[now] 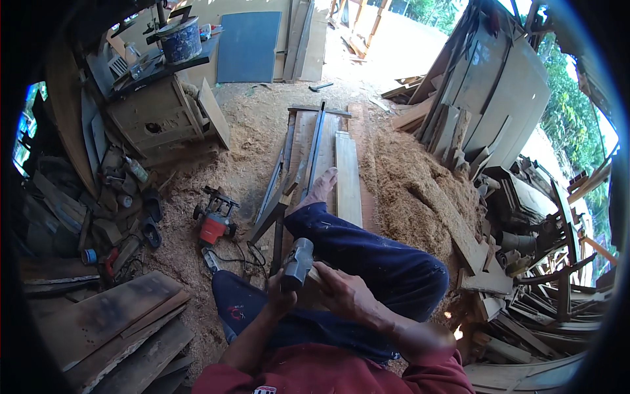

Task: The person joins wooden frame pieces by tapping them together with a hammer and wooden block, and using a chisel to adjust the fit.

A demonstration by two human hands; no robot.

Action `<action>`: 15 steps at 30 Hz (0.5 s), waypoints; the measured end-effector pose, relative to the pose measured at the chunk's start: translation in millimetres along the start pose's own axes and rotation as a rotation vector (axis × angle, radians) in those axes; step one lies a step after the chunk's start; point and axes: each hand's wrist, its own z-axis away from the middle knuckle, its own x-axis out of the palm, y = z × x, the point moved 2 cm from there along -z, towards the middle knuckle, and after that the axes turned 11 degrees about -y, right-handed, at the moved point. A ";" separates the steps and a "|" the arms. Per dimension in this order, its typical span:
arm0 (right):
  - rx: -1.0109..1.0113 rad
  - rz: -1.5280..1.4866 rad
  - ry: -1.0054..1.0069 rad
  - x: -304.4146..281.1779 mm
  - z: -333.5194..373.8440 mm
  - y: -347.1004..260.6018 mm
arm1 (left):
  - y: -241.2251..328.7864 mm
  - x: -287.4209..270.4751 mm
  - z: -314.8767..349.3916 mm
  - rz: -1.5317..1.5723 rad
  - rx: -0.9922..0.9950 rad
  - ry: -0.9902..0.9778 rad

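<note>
In front of my lap my right hand (346,293) is closed round the short handle of a hammer. The hammer's heavy grey metal head (299,261) points up and to the left. Close behind that head, my left hand (282,299) is closed, and the hammer hides most of its fingers and whatever they hold. Ahead of both hands lies a wooden frame (273,209) with dark, narrow pieces. My bare foot (321,185) rests against it, beside a pale plank (348,180).
A red power tool (214,226) with a cord lies left of the frame. Sawdust (420,197) is heaped at the right. Old boards (118,315) are stacked at the lower left, scrap wood at the right. A wooden cabinet (154,125) carries a paint-stained bucket (180,43).
</note>
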 end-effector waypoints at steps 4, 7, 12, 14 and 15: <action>0.005 -0.011 0.032 3.0 5.9 1.8 | 39.1 -4.6 -40.8 -0.190 0.087 -0.164; 0.024 -0.036 0.025 -5.6 8.2 -2.0 | 52.8 -2.0 -53.7 -0.174 0.178 -0.169; -0.027 -0.035 0.077 -10.3 9.6 0.5 | 53.1 -2.9 -52.9 -0.044 0.146 -0.110; -0.054 -0.032 0.085 -9.0 5.7 -0.4 | 31.6 -6.0 -52.9 0.070 0.065 -0.066; -0.074 -0.032 0.107 -5.3 4.2 1.5 | 26.4 -8.6 -51.4 0.062 0.045 -0.032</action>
